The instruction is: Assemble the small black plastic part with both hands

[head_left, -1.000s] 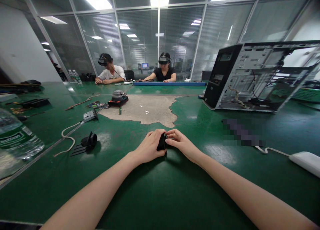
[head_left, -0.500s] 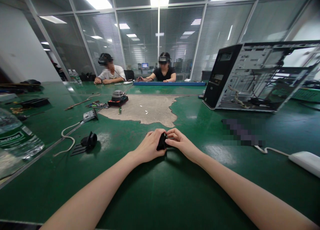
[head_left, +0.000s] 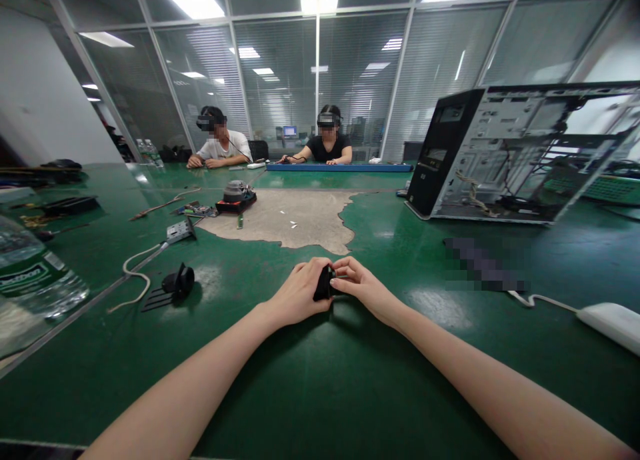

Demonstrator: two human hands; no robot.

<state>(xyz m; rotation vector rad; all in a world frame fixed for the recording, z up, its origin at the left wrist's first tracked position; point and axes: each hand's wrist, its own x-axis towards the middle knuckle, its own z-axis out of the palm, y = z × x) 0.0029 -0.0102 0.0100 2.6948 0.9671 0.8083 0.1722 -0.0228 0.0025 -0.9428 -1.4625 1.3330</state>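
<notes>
A small black part point(head_left: 324, 284) is between my two hands, just above the green table point(head_left: 320, 380) in the middle of the view. My left hand point(head_left: 301, 292) is wrapped round its left side, with the thumb below and the fingers over the top. From the right, my right hand point(head_left: 357, 281) pinches the part's right edge with thumb and fingertips. Fingers hide much of the part's shape. Another black plastic part point(head_left: 179, 282) with thin prongs lies on the table to the left.
An open computer case point(head_left: 450, 153) stands at the right. Near it are a blurred dark strip point(head_left: 483, 263) and a white device point(head_left: 613, 323) on a cable. A water bottle point(head_left: 37, 273) is at the left. Two people point(head_left: 225, 147) sit across the table.
</notes>
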